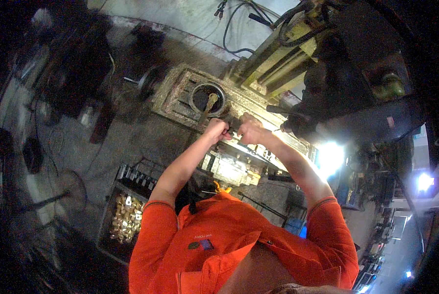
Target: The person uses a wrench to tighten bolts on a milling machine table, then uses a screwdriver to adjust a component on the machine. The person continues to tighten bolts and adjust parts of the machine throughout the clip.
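Both of my hands are close together over the near edge of a worn metal machine table (pixel 180 81). My left hand (pixel 217 131) is closed, its fingers curled toward the right one. My right hand (pixel 251 130) has its fingers bent round as well. Between them is a small dark piece (pixel 233 122), too blurred to name, and both hands seem to grip it. Just beyond my left hand stands a round metal bowl (pixel 194 100) with dark contents. A brush-like tool (pixel 211 101) leans in it, its lower end close to my left hand.
A ribbed machine column (pixel 278 68) rises behind the table, with a dark machine head (pixel 327 93) at right. A bright lamp (pixel 330 158) shines beside my right forearm. Below left, a dark crate (pixel 106 230) holds several brass-coloured parts (pixel 126 218). Black cables (pixel 225 36) hang at the back.
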Available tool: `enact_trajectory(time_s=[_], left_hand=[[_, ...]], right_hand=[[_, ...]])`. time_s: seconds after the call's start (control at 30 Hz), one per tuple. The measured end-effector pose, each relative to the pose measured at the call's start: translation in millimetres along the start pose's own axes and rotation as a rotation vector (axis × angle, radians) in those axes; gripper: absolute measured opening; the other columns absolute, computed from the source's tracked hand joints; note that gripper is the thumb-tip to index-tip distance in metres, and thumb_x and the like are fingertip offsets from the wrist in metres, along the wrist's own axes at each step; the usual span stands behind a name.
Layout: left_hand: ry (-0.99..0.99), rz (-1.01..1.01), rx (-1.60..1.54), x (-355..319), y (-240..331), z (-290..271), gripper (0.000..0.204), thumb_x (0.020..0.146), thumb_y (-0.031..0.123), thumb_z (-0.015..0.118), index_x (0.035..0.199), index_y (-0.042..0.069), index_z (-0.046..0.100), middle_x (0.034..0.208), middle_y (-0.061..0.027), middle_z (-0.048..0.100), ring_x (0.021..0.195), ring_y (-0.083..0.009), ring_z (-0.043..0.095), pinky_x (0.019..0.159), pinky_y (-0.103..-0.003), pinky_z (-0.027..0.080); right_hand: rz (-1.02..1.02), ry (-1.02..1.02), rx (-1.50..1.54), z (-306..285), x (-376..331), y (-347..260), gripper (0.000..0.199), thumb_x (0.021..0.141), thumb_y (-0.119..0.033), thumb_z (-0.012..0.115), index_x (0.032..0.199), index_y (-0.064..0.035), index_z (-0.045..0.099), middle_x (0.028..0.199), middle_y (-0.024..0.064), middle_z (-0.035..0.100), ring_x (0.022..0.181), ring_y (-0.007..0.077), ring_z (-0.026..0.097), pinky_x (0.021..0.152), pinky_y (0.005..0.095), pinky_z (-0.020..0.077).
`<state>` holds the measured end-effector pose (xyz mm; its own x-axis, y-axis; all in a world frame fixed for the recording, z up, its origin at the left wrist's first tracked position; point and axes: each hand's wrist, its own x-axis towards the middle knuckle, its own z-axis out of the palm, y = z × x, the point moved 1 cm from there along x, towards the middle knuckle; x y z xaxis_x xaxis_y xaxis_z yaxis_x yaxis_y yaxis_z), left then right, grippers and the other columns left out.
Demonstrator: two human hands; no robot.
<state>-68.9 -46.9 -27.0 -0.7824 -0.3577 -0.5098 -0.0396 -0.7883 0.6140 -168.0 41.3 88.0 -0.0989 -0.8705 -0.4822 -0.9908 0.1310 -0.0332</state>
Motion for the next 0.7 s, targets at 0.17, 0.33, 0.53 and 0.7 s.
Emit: enact_trajectory(time_s=[0.17,0.33,0.53,0.7], left_hand=[[0.038,-0.038,0.093,-6,11,7,0.009,0.069,-0.002,0.048,0.061,-0.006,0.047,0.054,-0.0116,0.046,0.047,-0.027,0.056,0.045,-0.039,0.054],[0.043,-0.027,0.105,-10,12,9,0.009,0.069,-0.001,0.05,0.062,-0.006,0.048,0.055,-0.011,0.047,0.045,-0.0246,0.055,0.045,-0.038,0.054],[-0.025,0.031,0.171,-16,13,16,0.012,0.07,0.002,0.052,0.06,-0.003,0.048,0.051,-0.0086,0.045,0.044,-0.0215,0.052,0.048,-0.04,0.054],[-0.017,0.033,0.176,-17,11,20,0.012,0.071,0.004,0.052,0.062,-0.002,0.049,0.051,-0.0072,0.044,0.043,-0.0188,0.049,0.051,-0.041,0.055]], right_hand=[[-0.08,-0.066,-0.1,3,0,4,0.026,0.056,-0.02,0.061,0.08,-0.0155,0.069,0.097,0.0146,0.049,0.104,0.0313,0.043,0.08,0.0383,0.0429],[-0.043,-0.033,-0.053,-4,-5,-2,0.024,0.052,-0.021,0.061,0.074,-0.0127,0.068,0.102,0.0153,0.051,0.105,0.0312,0.043,0.085,0.0368,0.0416],[-0.066,0.104,-0.016,5,-6,3,0.024,0.051,-0.017,0.06,0.072,-0.0085,0.068,0.102,0.0161,0.052,0.102,0.0307,0.043,0.083,0.0379,0.0424],[-0.064,0.095,-0.065,4,-6,1,0.026,0.052,-0.015,0.058,0.073,-0.0028,0.066,0.103,0.0167,0.052,0.1,0.0301,0.044,0.082,0.0385,0.0416]])
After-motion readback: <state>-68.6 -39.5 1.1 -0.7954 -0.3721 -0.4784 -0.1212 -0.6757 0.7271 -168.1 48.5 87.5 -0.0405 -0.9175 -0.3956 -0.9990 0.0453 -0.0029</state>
